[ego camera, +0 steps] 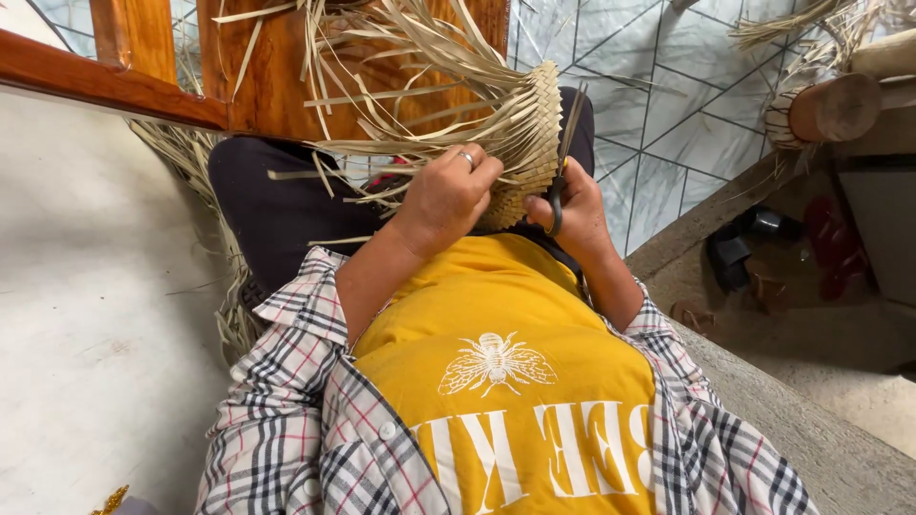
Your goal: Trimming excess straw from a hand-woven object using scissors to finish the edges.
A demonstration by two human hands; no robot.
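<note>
the left hand (447, 195) grips the woven straw piece (530, 129) by its lower edge. the right hand (572, 212) is closed on dark scissors (563, 157), blades pointing up along the weave's right edge.

A wooden chair (277, 67) stands at the tiled floor's (668, 114) top edge; dark shoes (730, 253) lie below the concrete step (811, 420).

Place: a home weaving spot is showing.
Signs: tiled floor (668, 124), wooden furniture (143, 86), straw strips (191, 162) lying about, shoes (730, 253).
</note>
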